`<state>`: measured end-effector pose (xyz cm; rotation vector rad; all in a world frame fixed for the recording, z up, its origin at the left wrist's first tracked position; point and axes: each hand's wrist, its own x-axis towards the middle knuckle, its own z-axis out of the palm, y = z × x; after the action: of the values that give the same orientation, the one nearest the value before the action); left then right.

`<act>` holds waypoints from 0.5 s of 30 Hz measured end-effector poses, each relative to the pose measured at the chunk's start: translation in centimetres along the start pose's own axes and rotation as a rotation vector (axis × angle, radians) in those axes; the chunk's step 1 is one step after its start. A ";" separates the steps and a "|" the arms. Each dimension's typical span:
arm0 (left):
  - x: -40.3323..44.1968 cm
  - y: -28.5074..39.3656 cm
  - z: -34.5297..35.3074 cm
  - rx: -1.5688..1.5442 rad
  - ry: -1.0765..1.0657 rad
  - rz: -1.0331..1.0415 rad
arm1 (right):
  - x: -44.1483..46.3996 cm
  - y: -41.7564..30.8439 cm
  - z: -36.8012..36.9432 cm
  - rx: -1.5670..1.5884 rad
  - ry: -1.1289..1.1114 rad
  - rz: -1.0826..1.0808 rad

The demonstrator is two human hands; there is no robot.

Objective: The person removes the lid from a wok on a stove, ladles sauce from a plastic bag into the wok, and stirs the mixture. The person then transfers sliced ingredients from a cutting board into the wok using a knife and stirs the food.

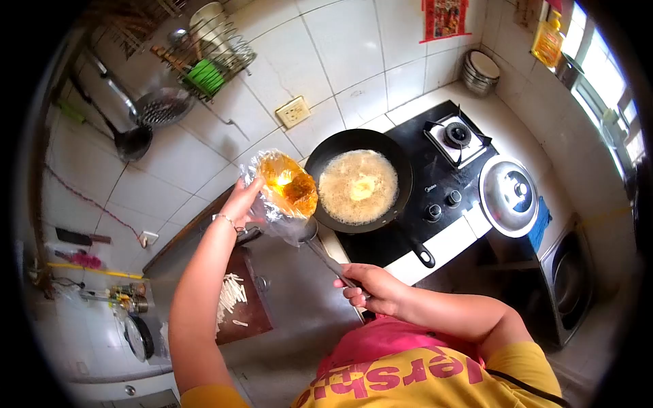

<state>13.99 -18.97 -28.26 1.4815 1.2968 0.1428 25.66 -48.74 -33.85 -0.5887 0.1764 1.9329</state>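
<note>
I have my left grip [250, 202] closed around the side of a crumpled clear plastic bag [275, 221] with something orange-yellow and shiny in it; whether a bowl sits inside the plastic, I can't tell. It is up in the air by the left rim of a black pan [405, 160], and I can't judge from here if the two touch. My right grip [373, 289] is wrapped around the handle of a ladle [326, 257], whose head shows just below the bag.

The pan sits at the left edge of the stove [464, 178], its handle pointing towards the near edge. In it I see pale, frothy liquid [343, 200] with a yellow patch [362, 187] near the middle. A silver lid [503, 207] rests at the stove's right edge, and a bare burner [457, 136] is by the far right corner. Left of the stove, a chopping board [260, 313] with white strips [231, 292] lies on the steel desk [303, 292]
</note>
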 end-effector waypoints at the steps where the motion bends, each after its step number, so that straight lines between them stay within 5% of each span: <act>1: 0.3 1.1 0.5 0.082 -0.001 -0.006 | 0.1 -0.2 0.1 0.014 -0.004 -0.010; 15: 5.1 9.1 6.4 0.762 0.003 0.251 | -0.5 -3.5 0.9 0.245 -0.068 0.001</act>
<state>25.95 -17.20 -26.56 2.2875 1.2182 -0.2145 28.62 -47.34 -32.32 -0.3600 0.3638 1.8934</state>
